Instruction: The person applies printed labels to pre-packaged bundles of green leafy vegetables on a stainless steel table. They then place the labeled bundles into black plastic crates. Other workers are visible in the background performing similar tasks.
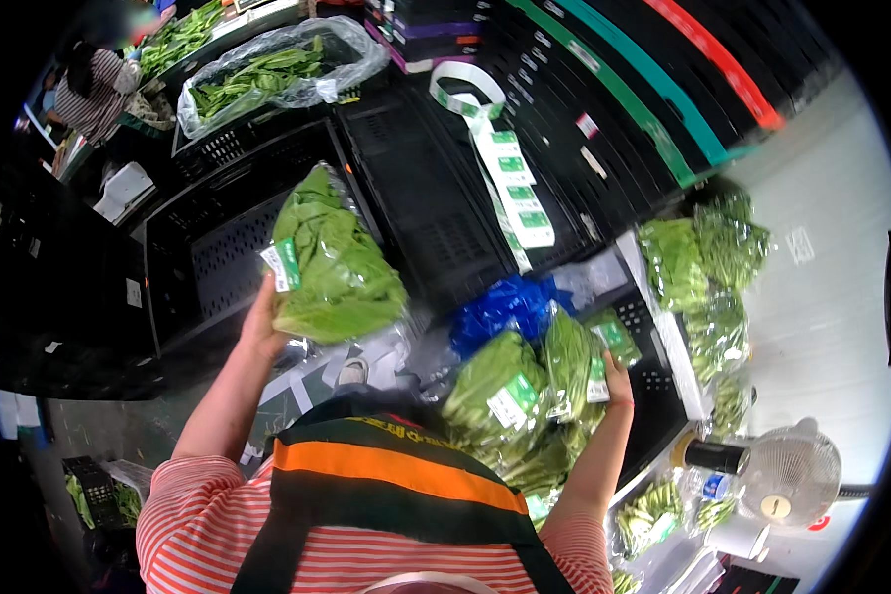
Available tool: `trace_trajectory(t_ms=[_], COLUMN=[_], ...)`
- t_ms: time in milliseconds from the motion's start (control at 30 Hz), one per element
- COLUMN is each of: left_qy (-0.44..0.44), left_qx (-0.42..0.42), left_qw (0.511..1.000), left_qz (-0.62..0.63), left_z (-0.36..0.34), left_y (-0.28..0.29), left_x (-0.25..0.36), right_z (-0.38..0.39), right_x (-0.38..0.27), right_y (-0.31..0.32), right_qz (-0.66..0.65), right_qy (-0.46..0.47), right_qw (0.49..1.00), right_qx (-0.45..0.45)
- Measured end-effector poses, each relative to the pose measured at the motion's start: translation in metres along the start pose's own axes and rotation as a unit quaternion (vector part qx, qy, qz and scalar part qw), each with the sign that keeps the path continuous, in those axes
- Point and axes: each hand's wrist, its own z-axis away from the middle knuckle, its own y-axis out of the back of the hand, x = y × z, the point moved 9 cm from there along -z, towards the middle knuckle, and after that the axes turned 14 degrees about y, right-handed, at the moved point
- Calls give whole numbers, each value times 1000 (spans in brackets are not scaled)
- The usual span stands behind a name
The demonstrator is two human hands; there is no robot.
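My left hand [262,322] is closed on the lower left edge of a clear bag of leafy greens [339,265], beside its green-and-white label. The bag is held up in front of an open black crate [230,259]. On the right, my right hand [618,382] grips the side of another bag of greens [570,364], near its label; part of the fingers is hidden. That bag lies among several labelled bags, with a larger bag of greens [505,384] just left of it. Behind them is a crumpled blue plastic bag [510,309].
A strip of green-and-white labels [510,173] lies on stacked black crates. A plastic-lined crate of loose greens [267,84] stands at the far left, near another person [94,94]. More bagged greens [708,247] line the right wall, above a white fan [788,475].
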Motion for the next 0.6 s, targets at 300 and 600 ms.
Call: trace_trajectory(t_ms=[300,600], left_qy=[-165,78], left_qx=[238,-195], left_qw=[948,941], left_qz=[-132,-265], left_z=[-176,-129], left_y=[167,-8], left_x=[165,55], right_z=[99,103], right_x=[-192,-260], right_y=[-60,-226], right_qz=[-89,-46], right_qy=[93,57], right_qw=[991,969], right_qx=[30,236])
